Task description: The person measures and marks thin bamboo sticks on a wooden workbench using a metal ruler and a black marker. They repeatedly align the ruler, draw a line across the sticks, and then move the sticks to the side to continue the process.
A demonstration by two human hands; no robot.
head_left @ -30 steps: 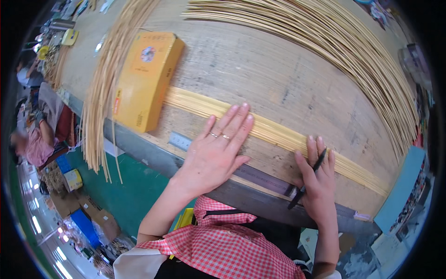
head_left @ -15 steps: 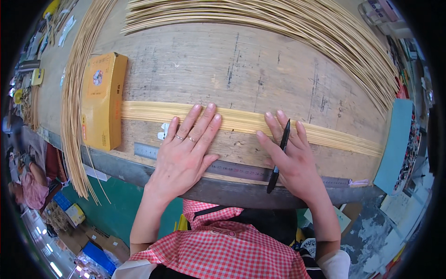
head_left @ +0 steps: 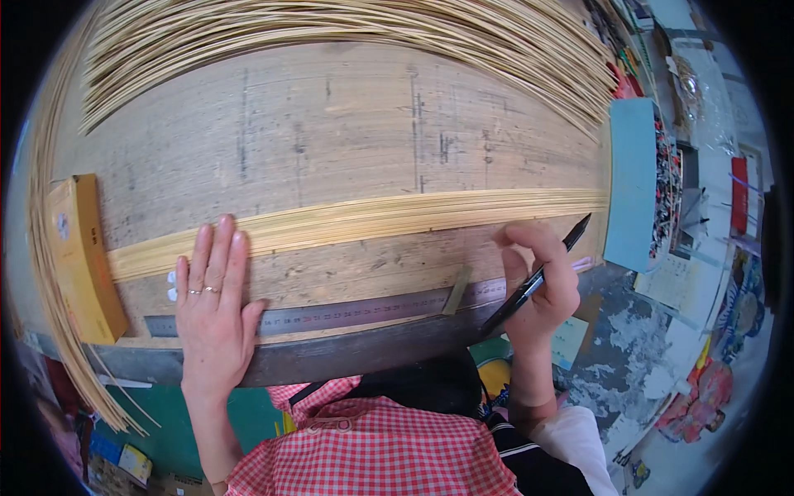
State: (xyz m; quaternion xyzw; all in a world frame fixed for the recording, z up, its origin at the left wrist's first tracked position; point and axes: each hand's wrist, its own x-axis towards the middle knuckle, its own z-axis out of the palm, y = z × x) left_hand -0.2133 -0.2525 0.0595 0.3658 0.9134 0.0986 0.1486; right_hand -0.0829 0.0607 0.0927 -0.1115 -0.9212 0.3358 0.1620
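Observation:
A flat band of thin pale bamboo strips lies side by side across the wooden workbench. My left hand rests flat, fingers together, with its fingertips on the band's left part and its palm over a metal ruler along the front edge. My right hand is curled around a black pen, its tip pointing up and right, just below the band's right end.
A yellow box butts against the band's left end. Loose long strips fan over the back of the bench and hang down the left side. A light blue tray stands at the right edge.
The view has swung to the right. My right hand lifted off the strips and slid right, now gripping the pen. My left hand shifted toward the band's left end.

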